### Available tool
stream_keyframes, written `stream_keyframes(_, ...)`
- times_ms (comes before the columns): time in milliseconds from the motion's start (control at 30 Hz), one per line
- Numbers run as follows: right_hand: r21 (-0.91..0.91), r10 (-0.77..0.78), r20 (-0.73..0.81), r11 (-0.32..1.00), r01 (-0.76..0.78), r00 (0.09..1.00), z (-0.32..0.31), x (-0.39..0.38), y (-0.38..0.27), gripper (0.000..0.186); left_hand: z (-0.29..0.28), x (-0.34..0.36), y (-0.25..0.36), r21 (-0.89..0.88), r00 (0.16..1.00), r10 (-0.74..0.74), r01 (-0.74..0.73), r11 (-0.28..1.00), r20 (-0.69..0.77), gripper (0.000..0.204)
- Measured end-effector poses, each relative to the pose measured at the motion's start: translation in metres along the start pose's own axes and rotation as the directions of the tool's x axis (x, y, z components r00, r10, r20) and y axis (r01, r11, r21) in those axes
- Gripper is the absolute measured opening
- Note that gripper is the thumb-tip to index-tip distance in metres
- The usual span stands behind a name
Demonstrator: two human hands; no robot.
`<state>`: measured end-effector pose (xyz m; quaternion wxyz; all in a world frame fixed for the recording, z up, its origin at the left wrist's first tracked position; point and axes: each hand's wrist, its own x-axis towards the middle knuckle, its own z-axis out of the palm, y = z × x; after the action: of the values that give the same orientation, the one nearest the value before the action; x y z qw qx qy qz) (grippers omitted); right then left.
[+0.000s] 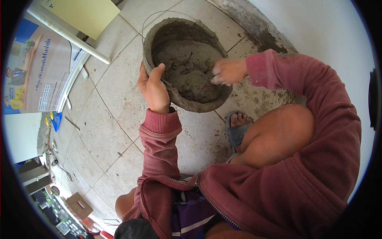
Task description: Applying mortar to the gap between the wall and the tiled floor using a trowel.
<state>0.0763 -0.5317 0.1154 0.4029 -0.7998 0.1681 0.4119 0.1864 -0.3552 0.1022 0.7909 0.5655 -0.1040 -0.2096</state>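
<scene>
A bucket [195, 106] crusted with grey mortar stands tilted on the tiles, its thin wire handle [171, 12] lying over the far side. Wet, lumpy mortar [187, 49] fills its lower part. My left hand [156, 91] grips the near left rim, thumb on the inside and fingers around the outer wall. Over the right rim reaches my right hand [230, 71], its fingers curled closed and smeared with mortar. Whatever those fingers hold, if anything, is hidden.
Mortar spatters the tiled floor [107, 123]. A white wall [326, 36] with a rough base runs along the right. Printed banner [51, 71], white pipe [71, 36] and yellow board [81, 14] lie at the left. My sandalled foot [239, 123] is beside the bucket.
</scene>
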Motion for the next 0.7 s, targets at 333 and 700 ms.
stream_keyframes(333,-0.918,-0.844,-0.389,0.390,-0.075,0.370,0.000,-0.003,0.047,0.027,-0.009,0.008,0.003,-0.034,0.999,-0.038,0.037,0.999,-0.007,0.031)
stream_keyframes(700,-0.722,-0.358,-0.438,0.686,-0.086,0.825,0.011,-0.021,0.004,0.022,0.005,0.004,-0.004,0.012,0.999,0.014,-0.015,1.000,0.052,0.033)
